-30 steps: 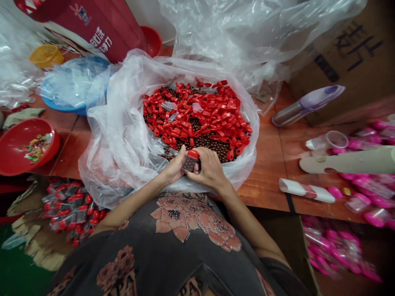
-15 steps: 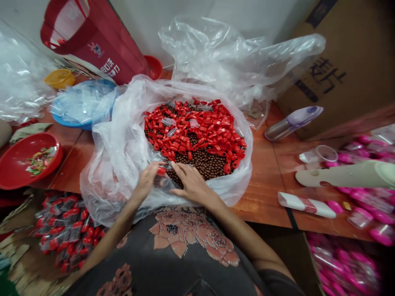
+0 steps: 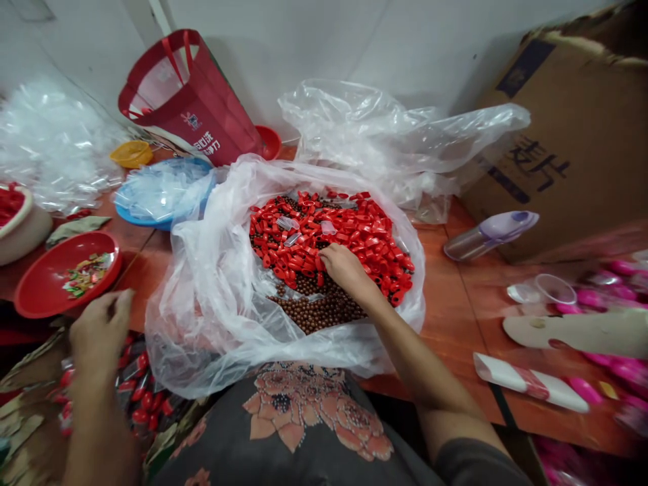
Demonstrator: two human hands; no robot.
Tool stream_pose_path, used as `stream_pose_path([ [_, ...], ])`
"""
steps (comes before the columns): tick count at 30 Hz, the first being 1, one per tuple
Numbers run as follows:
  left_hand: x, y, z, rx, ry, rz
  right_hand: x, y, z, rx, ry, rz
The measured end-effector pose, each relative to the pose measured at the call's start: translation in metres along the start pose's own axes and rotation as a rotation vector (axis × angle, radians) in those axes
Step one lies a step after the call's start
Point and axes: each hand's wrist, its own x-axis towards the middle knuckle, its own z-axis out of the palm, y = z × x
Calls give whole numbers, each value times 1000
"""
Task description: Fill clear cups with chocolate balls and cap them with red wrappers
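Observation:
A white plastic bag (image 3: 202, 290) lies spread on the table, its mouth wide around small brown balls (image 3: 316, 314) and a heap of red plastic caps (image 3: 349, 226). My right hand (image 3: 347, 270) reaches over the balls to the heap's near edge, its fingertips pinched on a red cap. Off to the left, my left hand (image 3: 101, 327) hangs beside the red bowl (image 3: 38, 287), fingers curled together; whether anything is in them is hidden. Small colourful pieces (image 3: 88, 273) lie in that bowl. Below the hand are several clear containers with red caps (image 3: 142, 395).
Behind stand a blue basin (image 3: 134, 212) of clear plastic pieces, a red shopping bag (image 3: 217, 111) and clear plastic sheeting (image 3: 374, 135). At right are a cardboard box (image 3: 582, 135), a purple-topped bottle (image 3: 486, 233), a white tube-shaped packet (image 3: 531, 383) and pink-capped containers (image 3: 622, 368).
My hands were together at the bag's near edge, the left by a red-capped clear piece. My left hand has moved left towards the bowl; my right has moved forward to the caps. The view has shifted.

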Motion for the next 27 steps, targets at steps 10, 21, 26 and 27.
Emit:
stream_pose_path([
  [10, 108, 143, 256, 450, -467, 542, -16, 9, -2, -40, -123, 238],
  [21, 109, 129, 259, 121, -551, 327, -45, 28, 22, 388, 141, 242],
  [26, 55, 111, 261, -201, -925, -17, -65, 32, 25, 1182, 339, 438],
  [27, 48, 110, 267, -213, -954, -45, -71, 30, 23, 1276, 353, 457],
])
